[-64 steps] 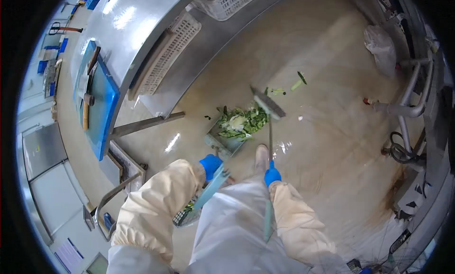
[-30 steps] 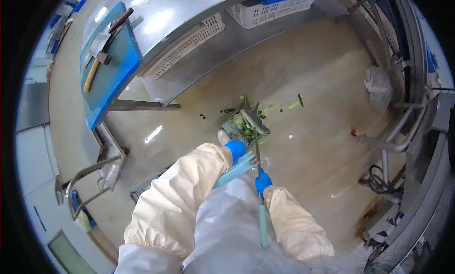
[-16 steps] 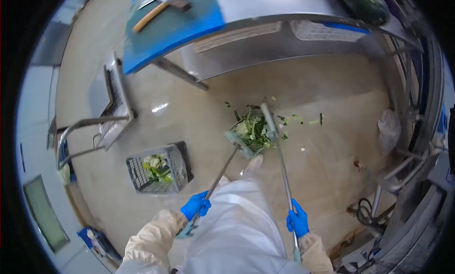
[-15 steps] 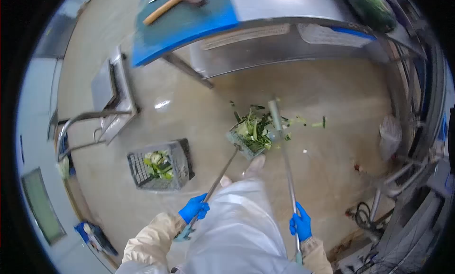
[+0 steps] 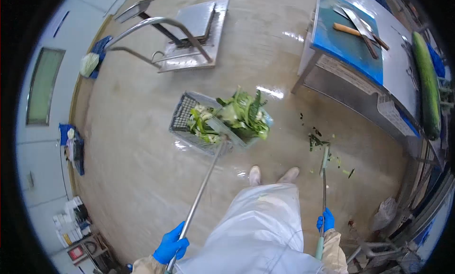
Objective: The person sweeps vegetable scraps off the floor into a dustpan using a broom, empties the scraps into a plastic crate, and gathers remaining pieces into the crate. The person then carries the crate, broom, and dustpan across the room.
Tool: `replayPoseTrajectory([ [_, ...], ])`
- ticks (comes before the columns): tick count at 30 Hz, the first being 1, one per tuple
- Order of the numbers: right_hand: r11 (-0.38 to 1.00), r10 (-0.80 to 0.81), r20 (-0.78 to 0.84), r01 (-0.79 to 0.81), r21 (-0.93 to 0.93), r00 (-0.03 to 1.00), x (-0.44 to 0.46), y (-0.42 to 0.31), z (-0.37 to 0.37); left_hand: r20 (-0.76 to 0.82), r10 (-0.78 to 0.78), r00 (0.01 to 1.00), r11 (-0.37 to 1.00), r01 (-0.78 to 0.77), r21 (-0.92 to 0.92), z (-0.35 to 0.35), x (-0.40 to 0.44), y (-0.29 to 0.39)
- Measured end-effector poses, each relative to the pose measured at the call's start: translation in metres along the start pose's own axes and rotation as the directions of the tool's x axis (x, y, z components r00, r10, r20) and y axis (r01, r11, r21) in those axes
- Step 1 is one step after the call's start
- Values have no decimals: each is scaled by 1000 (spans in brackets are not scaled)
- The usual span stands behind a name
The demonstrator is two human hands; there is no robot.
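"What has the left hand (image 5: 171, 244) got?"

"The dustpan (image 5: 233, 134), by its long handle (image 5: 201, 193). The gloved fingers are closed around it, at the bottom of the frame, left of centre."

"And the pan itself?"

"At the centre, heaped with leaves (image 5: 244, 111), overlapping the right side of the basket (image 5: 181, 113). I can't tell whether the two touch."

"Is the basket holding anything?"

"More leaves, green and pale."

"How about the right hand (image 5: 326, 221)?"

"Lower right, fingers curled round the shaft of the broom (image 5: 325, 157). The head is right of centre, just beside dark green scraps (image 5: 316, 142) on the floor."

"What else is around?"

"Boots (image 5: 256, 176) below centre, a scale (image 5: 196, 20) at upper left, and at upper right a table (image 5: 398, 63) bearing a blue-edged board (image 5: 334, 41), knives (image 5: 356, 21) and a long green gourd (image 5: 426, 84)."
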State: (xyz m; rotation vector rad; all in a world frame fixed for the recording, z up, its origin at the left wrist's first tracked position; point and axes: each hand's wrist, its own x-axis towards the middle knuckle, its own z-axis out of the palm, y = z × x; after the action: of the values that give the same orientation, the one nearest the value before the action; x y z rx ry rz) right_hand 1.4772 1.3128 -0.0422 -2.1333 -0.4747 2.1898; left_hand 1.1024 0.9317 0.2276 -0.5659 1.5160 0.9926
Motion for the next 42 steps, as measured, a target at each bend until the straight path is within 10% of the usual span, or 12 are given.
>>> replayPoseTrajectory([
  [6,975,118,-52,-126,-185,992,38,3,19,-400,281,872,911,-113,396,-46,-34,-61],
  [10,969,75,-56,-86,-231,996,28,6,19,-341,672,657,497,-58,866,-66,11,-97],
  [17,981,-43,-107,22,-191,993,13,19,-3,-399,715,575,376,165,912,-112,238,-114],
  [23,966,-194,-225,146,-214,955,16,44,-65,-460,766,448,385,252,888,-94,238,-119],
  [26,992,-129,-261,125,-35,957,49,45,-112,-325,884,335,379,-108,919,-124,241,-123],
  [28,985,-113,-342,151,87,933,62,41,-129,-595,512,619,855,-303,420,-91,208,-100],
  [33,834,139,-289,45,550,947,160,31,-247,-587,406,701,905,-398,150,35,123,-95],
  [35,921,64,-476,131,367,877,195,17,-258,-611,365,702,927,-338,165,89,103,-117],
  [36,983,-149,-311,105,-153,939,247,28,-283,-640,301,707,952,-266,154,114,94,-123],
  [38,646,-285,-8,186,-740,958,313,50,-283,-616,300,729,953,-257,161,159,91,-129],
  [40,979,-93,-147,63,-195,985,290,38,-186,-563,271,781,962,-242,128,200,93,-125],
  [42,973,86,-141,-52,226,986,240,16,-106,-498,250,830,967,-236,93,227,98,-121],
])
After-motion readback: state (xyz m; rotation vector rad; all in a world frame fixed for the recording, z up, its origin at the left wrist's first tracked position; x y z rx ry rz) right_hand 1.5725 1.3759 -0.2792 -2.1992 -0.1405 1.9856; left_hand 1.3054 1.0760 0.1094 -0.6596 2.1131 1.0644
